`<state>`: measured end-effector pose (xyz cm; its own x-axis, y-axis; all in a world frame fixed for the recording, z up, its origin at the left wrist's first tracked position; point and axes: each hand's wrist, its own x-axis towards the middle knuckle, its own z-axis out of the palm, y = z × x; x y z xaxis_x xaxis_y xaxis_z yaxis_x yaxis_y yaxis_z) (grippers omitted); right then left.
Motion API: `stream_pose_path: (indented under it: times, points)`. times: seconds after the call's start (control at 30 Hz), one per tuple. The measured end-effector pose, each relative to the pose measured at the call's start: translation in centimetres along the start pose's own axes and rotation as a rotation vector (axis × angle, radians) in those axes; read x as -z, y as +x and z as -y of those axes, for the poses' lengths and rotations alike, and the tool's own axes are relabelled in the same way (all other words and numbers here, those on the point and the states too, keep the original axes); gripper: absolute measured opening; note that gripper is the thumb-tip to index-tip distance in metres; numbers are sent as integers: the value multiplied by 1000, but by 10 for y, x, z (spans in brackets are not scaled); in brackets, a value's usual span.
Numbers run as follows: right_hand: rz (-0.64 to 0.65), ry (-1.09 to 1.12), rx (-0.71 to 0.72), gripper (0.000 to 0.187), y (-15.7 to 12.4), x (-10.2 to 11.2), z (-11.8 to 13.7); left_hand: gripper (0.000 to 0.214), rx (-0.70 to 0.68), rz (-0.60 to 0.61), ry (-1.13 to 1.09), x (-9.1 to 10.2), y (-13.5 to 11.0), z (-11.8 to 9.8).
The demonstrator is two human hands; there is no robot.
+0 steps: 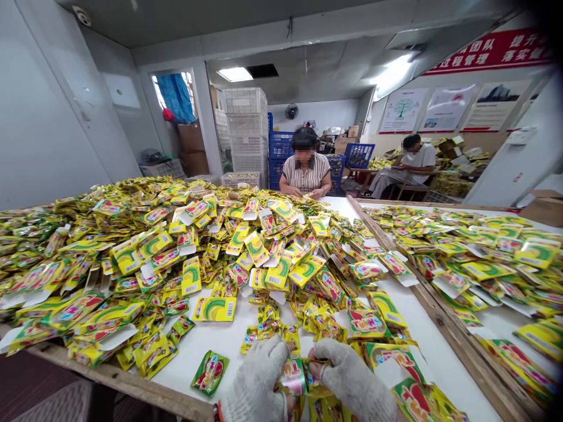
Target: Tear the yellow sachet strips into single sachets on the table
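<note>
Packs (191, 275) heaped on a table (413, 310)
Left hand (259, 378) grips a box (294, 378); right hand (352, 378) pinches a sachet (313, 382) just beside it

Red banner (488, 54): "团队", "过程管理". Box (369, 323): "TU", rest unclear.

The wall (48, 117) on the left is pale grey. A square light (234, 74) shines in the ceiling (176, 20), and a long lamp (394, 75) glows on the right. Blue cloth (175, 97) hangs by a window (190, 85). White crates (248, 126) stand in a tall stack near blue crates (281, 145) and a round fan (292, 111). A red banner (492, 53) hangs above posters (402, 110). The white tabletop (176, 375) has wooden edges.
</note>
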<state>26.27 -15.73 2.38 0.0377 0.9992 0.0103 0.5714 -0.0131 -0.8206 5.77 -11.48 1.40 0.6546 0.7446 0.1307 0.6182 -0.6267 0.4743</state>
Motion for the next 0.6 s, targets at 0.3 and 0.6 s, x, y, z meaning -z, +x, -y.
stream_pose_path:
  times: [0.3,0.6]
  points:
    - [-39,29,47,17,14,-11,0,56,35,29,102,2,8,-6]
    - [-177,111,-25,17,4,-27,2,49,8,-103,-28,-11,1,0]
